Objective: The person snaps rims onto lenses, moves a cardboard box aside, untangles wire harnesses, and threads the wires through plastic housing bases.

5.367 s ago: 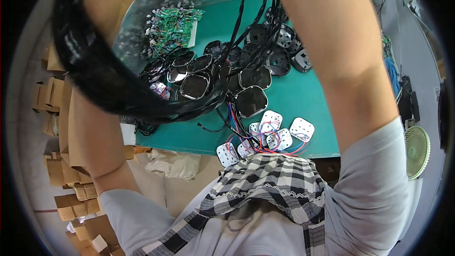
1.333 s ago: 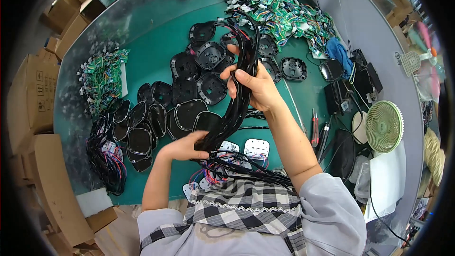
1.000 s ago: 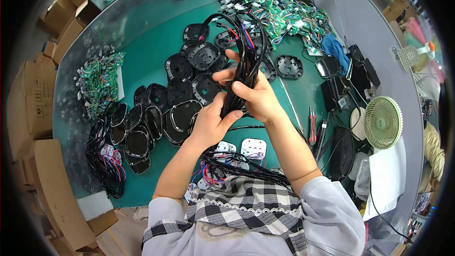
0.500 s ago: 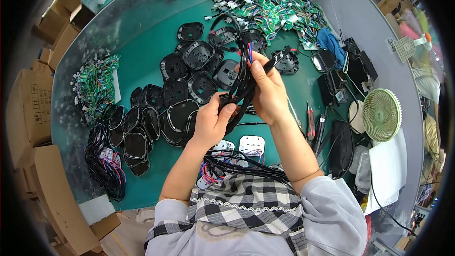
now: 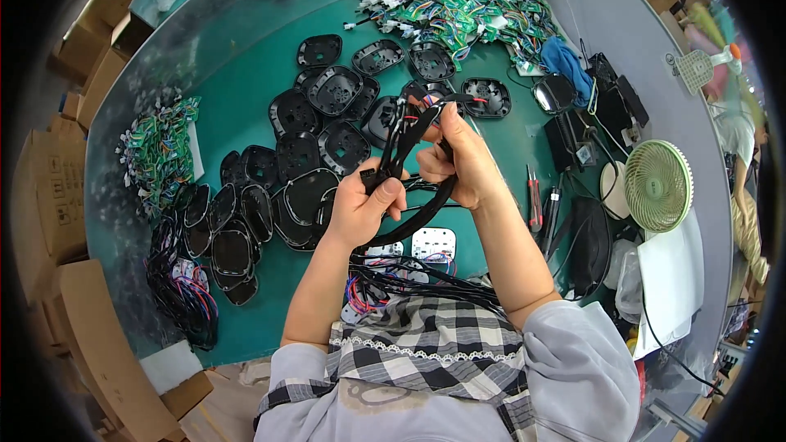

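Between my hands, above the green work mat, is a looped black cable [image 5: 398, 142] with red and blue wire ends near its top. My left hand [image 5: 364, 203] grips the bundle low on its left side, thumb pressed over it. My right hand [image 5: 467, 160] is closed round the cable's upper right part, thumb up and fingers curled. Black plastic housings [image 5: 334, 90] lie just beyond my hands. Close to my apron, white square panels [image 5: 433, 244] rest beside more black cables [image 5: 409, 277] with red and blue wires.
Green circuit boards with wires are heaped at the far side [image 5: 458, 8], and a smaller pile [image 5: 160, 151] lies left. Dark glossy covers [image 5: 233, 254] sit left of my hands. At right are red-handled pliers [image 5: 535, 200], a green fan [image 5: 657, 186] and a blue cloth [image 5: 566, 65].
The cable loop that stood high above my hands has come down. My right hand has curled its fingers round the cable, and my left hand has shifted slightly left.
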Demonstrator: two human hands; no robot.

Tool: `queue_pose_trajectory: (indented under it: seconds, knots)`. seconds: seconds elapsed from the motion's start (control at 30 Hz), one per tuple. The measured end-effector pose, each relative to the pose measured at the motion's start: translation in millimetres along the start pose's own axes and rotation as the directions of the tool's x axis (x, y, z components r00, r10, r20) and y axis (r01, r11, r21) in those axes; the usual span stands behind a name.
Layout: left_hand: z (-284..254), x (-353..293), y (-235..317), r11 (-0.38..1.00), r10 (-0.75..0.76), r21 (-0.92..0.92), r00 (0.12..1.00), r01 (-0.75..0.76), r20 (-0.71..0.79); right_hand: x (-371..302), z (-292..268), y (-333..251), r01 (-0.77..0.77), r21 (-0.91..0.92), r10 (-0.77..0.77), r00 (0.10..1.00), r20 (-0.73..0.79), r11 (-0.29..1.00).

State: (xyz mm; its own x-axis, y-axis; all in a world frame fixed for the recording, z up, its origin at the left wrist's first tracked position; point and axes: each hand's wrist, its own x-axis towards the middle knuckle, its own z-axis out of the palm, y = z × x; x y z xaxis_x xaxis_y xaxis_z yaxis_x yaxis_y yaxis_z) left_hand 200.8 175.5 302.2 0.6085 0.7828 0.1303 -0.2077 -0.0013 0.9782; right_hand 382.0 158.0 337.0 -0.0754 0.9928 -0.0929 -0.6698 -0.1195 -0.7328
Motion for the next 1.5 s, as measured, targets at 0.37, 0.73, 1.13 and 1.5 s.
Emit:
queue_pose_trajectory:
  seconds: [0.37, 0.73, 1.13, 1.5]
  knots:
    - [1, 9, -6, 0.998, -0.052, 0.042, 0.994, 0.056, -0.094, 3, -3, -11, 0.208, -0.296, -0.265, 0.949, -0.169, 0.932]
    - [-23, 80, 75, 0.992, 0.127, 0.050, 0.951, -0.117, -0.282, -5, 19, 8, 0.318, -0.575, -0.424, 0.904, -0.056, 0.754]
    - [19, 59, 35, 0.967, -0.252, 0.068, 0.961, 0.245, 0.115, 10, 8, -6, 0.317, -0.606, -0.463, 0.881, -0.096, 0.729]
    - [54, 40, -18, 0.994, 0.055, -0.084, 0.990, -0.066, -0.129, 16, -8, -17, 0.537, -0.364, -0.648, 0.596, -0.475, 0.761]
